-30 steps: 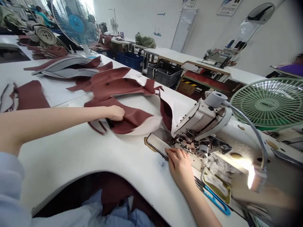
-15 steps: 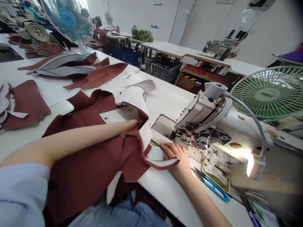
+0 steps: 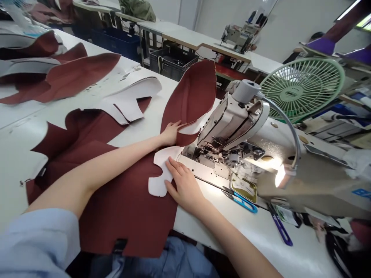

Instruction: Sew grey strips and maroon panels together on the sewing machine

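Observation:
My left hand [image 3: 170, 133] grips a maroon fabric piece [image 3: 193, 92] where it curls up in front of the sewing machine [image 3: 228, 116]; some fingertips are hidden behind the curled edge. Spread flat, my right hand [image 3: 185, 187] presses on a white shaped backing piece [image 3: 158, 186], its fingers stretched out and touching the piece's right side. Below both hands a large maroon panel [image 3: 130, 208] covers the table edge and hangs towards my lap. The machine's needle area lies just right of the curled piece.
Blue thread snips [image 3: 245, 202] lie by a small tray [image 3: 246, 189], with purple snips [image 3: 281, 227] farther right. A lit lamp [image 3: 280, 175] hangs over the machine bed. A green fan [image 3: 290, 92] stands behind. More maroon pieces [image 3: 78, 79] lie at the left.
My left hand has raised the maroon fabric, which now stands curled by the machine. My right hand has shifted left onto the flat white piece. The view has turned right.

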Demonstrator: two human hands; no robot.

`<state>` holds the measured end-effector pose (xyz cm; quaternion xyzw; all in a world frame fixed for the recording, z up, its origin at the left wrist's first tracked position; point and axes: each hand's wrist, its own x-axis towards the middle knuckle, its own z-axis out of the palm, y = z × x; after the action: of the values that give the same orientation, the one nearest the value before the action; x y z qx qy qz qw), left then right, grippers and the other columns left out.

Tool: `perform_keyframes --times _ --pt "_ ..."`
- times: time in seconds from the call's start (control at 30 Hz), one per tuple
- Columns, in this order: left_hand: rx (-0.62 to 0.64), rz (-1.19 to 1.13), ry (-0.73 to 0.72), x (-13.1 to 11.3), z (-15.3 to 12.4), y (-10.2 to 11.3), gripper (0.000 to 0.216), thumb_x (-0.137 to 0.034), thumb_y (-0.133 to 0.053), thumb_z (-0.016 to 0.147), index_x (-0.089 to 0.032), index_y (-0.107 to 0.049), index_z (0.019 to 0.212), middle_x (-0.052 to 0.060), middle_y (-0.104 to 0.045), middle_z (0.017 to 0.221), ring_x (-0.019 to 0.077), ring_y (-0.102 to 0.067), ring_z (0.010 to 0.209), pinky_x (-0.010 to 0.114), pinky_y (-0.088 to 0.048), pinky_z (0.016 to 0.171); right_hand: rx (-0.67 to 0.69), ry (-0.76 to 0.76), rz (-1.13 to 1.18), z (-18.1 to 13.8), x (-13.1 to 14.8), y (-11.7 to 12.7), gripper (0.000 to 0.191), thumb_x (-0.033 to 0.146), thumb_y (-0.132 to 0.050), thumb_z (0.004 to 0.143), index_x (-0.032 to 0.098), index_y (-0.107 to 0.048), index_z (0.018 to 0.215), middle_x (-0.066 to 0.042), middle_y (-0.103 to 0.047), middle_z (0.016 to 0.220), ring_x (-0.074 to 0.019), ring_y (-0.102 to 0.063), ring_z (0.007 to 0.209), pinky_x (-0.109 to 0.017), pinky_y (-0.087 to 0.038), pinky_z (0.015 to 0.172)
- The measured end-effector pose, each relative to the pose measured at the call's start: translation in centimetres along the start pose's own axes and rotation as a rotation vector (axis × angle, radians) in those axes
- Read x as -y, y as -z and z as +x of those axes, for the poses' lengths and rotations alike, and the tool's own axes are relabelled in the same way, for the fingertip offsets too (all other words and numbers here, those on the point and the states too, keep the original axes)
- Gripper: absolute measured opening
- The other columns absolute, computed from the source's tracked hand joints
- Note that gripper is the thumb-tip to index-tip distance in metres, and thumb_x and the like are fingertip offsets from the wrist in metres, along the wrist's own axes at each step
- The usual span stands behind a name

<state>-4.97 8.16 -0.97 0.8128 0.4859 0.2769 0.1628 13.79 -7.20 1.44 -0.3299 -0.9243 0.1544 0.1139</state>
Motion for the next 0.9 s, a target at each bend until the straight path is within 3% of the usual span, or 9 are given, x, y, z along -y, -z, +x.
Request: perform_keyframes --times 0.07,0.13,0.2,0.3,0.37,0.43,0.53,0.7,0.9 --pt "-0.067 -0.014 0.047 -0.6 -1.3 2.0 0.041 -0.026 -0.041 0.093 -0.012 -0.052 0.13 0.014 -0.06 0.13 0.0296 -0.054 0.123 0.044 -0.041 0.105 0.035 0.021 0.012 -0.1 -0.5 0.1 0.051 0.017 -0.04 0.093 0.012 -0.044 0.144 -0.012 -0.039 0.153 -0.0233 -0.039 0.139 -0.042 -0.042 0.106" --pt "-0.271 0.021 0.038 -1.9 -3.6 4.0 0.04 -0.024 -0.037 0.094 -0.015 -0.052 0.13 0.012 -0.057 0.134 0.0266 -0.051 0.126 0.044 -0.038 0.107 0.068 0.056 0.028 -0.4 -0.9 0.3 0.061 0.006 -0.036 0.086 0.011 -0.04 0.146 -0.011 -0.034 0.156 -0.021 -0.032 0.143 -0.039 -0.041 0.106" --pt "-0.437 0.136 -0.133 -3.7 -6.6 5.3 0.04 -0.022 -0.043 0.092 -0.022 -0.052 0.13 0.008 -0.051 0.143 0.026 -0.044 0.134 0.047 -0.028 0.114 0.091 0.08 0.031 -0.7 -1.1 0.4 0.071 0.002 -0.035 0.078 0.011 -0.037 0.148 -0.01 -0.033 0.157 -0.0209 -0.03 0.144 -0.039 -0.042 0.105" --pt "-0.113 0.254 -0.522 -5.7 -10.7 4.8 0.041 -0.017 -0.047 0.09 -0.027 -0.056 0.129 0.002 -0.057 0.139 0.0218 -0.045 0.135 0.04 -0.026 0.116 0.061 0.073 -0.008 -1.2 -1.1 0.2 0.068 0.003 -0.038 0.078 0.013 -0.042 0.145 -0.012 -0.045 0.148 -0.0234 -0.041 0.136 -0.04 -0.044 0.1" --pt "0.069 0.264 -0.507 -6.1 -12.3 3.5 0.041 -0.015 -0.045 0.091 -0.023 -0.056 0.13 0.004 -0.061 0.134 0.0196 -0.048 0.133 0.036 -0.031 0.112 -0.014 0.082 -0.054 -1.8 -1.2 -0.1 0.053 0.007 -0.042 0.086 0.014 -0.05 0.138 -0.014 -0.055 0.137 -0.024 -0.051 0.125 -0.039 -0.046 0.096" --pt "0.084 0.259 -0.394 -5.8 -13.0 2.4 0.04 -0.014 -0.043 0.093 -0.019 -0.056 0.131 0.006 -0.062 0.133 0.0199 -0.049 0.132 0.035 -0.034 0.109 -0.12 0.12 -0.103 -2.3 -1.4 -0.4 0.038 0.012 -0.044 0.092 0.015 -0.058 0.128 -0.013 -0.062 0.127 -0.022 -0.057 0.115 -0.037 -0.047 0.093" --pt "0.084 0.245 -0.409 -5.1 -12.7 1.7 0.035 -0.016 -0.045 0.094 -0.018 -0.06 0.125 0.007 -0.062 0.132 0.0218 -0.05 0.132 0.037 -0.037 0.107 -0.218 0.199 -0.162 -2.8 -1.9 -0.8 0.027 0.015 -0.046 0.096 0.015 -0.063 0.117 -0.01 -0.069 0.116 -0.0195 -0.062 0.105 -0.034 -0.047 0.088" --pt "0.122 0.171 -0.516 -4.2 -10.0 1.5 0.035 -0.013 -0.045 0.092 -0.021 -0.063 0.121 0.007 -0.064 0.128 0.0217 -0.052 0.13 0.035 -0.041 0.102 -0.245 0.274 -0.268 -2.7 -3.3 -0.4 0.03 0.009 -0.043 0.095 0.012 -0.064 0.117 -0.011 -0.07 0.112 -0.0209 -0.063 0.103 -0.035 -0.045 0.083" --pt "0.185 0.188 -0.585 -3.9 -4.4 -0.5 0.029 -0.016 -0.049 0.089 -0.021 -0.067 0.111 0.008 -0.067 0.117 0.0235 -0.057 0.117 0.037 -0.042 0.1 -0.248 0.16 -0.337 -3.4 -6.2 0.7 0.037 0.007 -0.043 0.092 0.012 -0.062 0.124 -0.014 -0.068 0.117 -0.0232 -0.06 0.107 -0.037 -0.044 0.082"
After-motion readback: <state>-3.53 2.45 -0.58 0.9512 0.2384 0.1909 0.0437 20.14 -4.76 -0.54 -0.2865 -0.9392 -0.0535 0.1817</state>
